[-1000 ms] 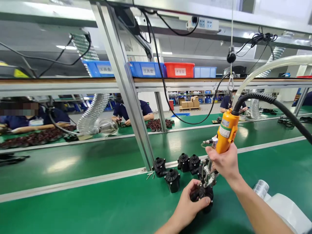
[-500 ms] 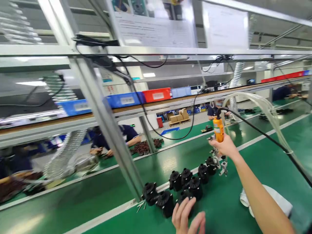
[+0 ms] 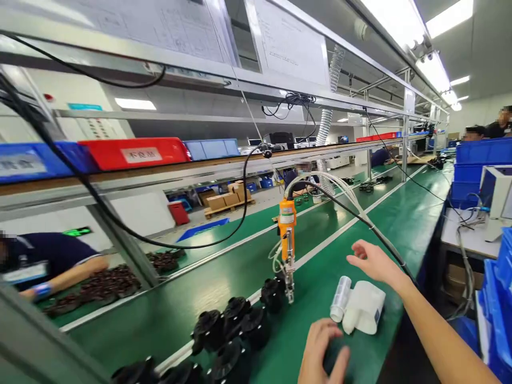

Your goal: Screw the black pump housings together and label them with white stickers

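Observation:
My right hand (image 3: 370,261) hovers open above the green bench (image 3: 312,298), its fingers spread, clear of the orange electric screwdriver (image 3: 287,234) that hangs free on its cord to the left. My left hand (image 3: 320,352) sits low at the frame's bottom edge, fingers curled over a black part (image 3: 334,358) that is mostly hidden under it. A row of black round pump-like parts (image 3: 236,320) lies along the white line to the left. A white bottle and a clear tube (image 3: 358,305) lie just below my right hand.
A green conveyor belt (image 3: 224,256) runs beyond the white line, with people in dark shirts (image 3: 48,261) working across it. Red and blue bins (image 3: 132,152) stand on the shelf above. Blue crates (image 3: 476,165) and a white machine (image 3: 496,194) are at the right.
My right hand has let go of the orange screwdriver, which now hangs alone. The view has swung right along the line. My left hand has closed over a black part.

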Motion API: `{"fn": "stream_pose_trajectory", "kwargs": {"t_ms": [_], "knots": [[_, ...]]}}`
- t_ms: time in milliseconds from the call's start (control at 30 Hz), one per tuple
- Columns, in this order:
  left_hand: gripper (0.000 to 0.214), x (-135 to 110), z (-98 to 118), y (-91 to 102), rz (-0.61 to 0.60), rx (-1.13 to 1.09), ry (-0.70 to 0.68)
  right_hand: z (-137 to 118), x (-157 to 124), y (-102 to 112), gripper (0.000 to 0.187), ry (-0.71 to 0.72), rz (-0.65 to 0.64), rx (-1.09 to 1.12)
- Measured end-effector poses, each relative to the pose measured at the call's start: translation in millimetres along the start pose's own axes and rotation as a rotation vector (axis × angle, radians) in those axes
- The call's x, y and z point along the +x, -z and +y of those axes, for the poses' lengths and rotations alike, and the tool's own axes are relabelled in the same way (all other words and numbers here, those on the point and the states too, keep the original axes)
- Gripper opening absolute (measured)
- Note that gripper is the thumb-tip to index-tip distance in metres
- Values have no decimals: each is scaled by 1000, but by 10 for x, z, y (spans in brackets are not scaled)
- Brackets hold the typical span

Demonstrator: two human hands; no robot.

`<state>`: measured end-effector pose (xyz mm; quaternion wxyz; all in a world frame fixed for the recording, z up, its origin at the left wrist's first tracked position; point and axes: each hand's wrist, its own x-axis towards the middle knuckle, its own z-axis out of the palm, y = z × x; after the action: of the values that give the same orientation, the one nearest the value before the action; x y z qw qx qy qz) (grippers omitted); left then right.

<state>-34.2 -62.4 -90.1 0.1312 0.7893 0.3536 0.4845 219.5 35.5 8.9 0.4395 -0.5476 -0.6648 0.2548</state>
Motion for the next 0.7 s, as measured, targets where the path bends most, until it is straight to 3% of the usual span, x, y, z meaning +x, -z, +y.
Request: {"fn": "stream_pose_trajectory", "kwargs": {"t_ms": [67, 133, 300, 400, 500, 567, 700], "knots": [[17, 267, 119, -147, 4, -55, 115, 327, -191, 95, 30, -72, -10, -64], [11, 440, 198, -296, 20, -97, 148, 584, -383, 122, 29, -113, -55, -79], [21, 399, 181, -501, 12, -19, 2, 899, -799, 122, 40, -105, -149, -13], [45, 277, 118, -500, -31, 74, -142, 887, -924, 109, 48, -60, -191, 85], [64, 242, 82, -507, -69, 114, -205, 752, -899, 13, 43, -27, -155, 232], [64, 264, 66, -521, -61, 127, -159, 631, -833, -83, 42, -45, -111, 291], [38, 335, 9, -510, 24, 69, 49, 464, -731, -205, 41, -65, -41, 280]]}}
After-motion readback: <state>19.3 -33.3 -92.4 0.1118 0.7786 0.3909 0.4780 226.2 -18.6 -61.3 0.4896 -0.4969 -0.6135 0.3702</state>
